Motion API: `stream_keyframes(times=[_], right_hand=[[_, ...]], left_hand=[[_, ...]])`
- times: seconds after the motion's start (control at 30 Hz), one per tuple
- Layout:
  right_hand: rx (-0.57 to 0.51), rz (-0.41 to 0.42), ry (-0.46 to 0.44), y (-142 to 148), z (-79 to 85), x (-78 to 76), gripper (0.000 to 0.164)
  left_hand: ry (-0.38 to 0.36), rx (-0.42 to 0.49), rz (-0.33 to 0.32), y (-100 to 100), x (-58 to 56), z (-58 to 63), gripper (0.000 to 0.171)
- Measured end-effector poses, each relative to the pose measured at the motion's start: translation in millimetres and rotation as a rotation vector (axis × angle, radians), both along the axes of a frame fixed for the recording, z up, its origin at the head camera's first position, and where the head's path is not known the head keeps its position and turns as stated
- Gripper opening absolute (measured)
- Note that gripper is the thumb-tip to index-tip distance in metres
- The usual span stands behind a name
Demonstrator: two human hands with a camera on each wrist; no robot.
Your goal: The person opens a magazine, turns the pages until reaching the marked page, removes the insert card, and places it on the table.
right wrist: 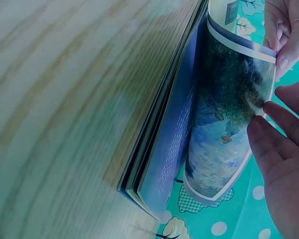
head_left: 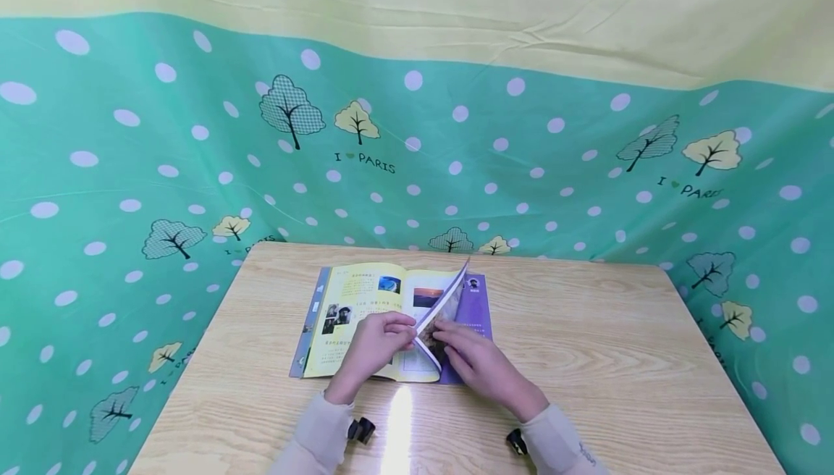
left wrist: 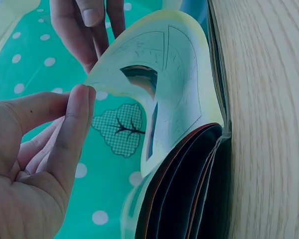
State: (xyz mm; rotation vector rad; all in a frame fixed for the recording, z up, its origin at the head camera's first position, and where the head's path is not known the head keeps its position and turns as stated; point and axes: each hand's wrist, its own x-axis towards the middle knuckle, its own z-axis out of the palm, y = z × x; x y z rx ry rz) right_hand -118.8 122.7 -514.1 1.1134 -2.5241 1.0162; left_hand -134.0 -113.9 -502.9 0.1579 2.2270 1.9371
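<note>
A magazine lies spread on the table, with text and small photos on its pages. One page stands raised and bowed over the right half, with a purple page showing beyond it. My left hand pinches the raised page's edge between thumb and forefinger, which the left wrist view shows close up. On the other side, my right hand touches that page with its extended fingertips, the thumb apart. A painting-like picture covers the page's face toward my right hand.
The light wooden table extends to both sides of the magazine. Behind it hangs a green dotted cloth with printed trees. Small black devices sit at both wrists, near the pale sleeves.
</note>
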Motion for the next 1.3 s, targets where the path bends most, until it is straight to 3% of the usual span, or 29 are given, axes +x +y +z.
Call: stream_keyframes(times=[0.27,0.5,0.7,1.0,1.17,1.3], right_hand=[[0.061,-0.057,-0.046,9.3,-0.5,2.4,0.039],[0.183,-0.125,-0.11,23.2,-4.5,5.2,0.047],[0.274,-0.148,-0.176,31.0,-8.3,6.6,0.056],[0.39,-0.164,-0.192,43.9,-13.0,9.5,0.075],[0.409,-0.143,-0.223,46.3,-13.0,10.8,0.078],[0.434,-0.134,-0.253,46.4,-13.0,11.7,0.078]], left_hand=[[0.013,-0.02,0.079,-21.2,3.6,2.6,0.02],[0.001,-0.035,0.227,-57.0,8.7,1.6,0.019],[-0.024,-0.129,0.313,-91.7,16.9,-2.8,0.024],[-0.071,-0.281,0.373,-130.0,36.7,-7.1,0.029],[-0.093,-0.348,0.39,-139.7,43.2,-11.4,0.031],[-0.107,-0.344,0.394,-143.1,46.1,-15.4,0.031]])
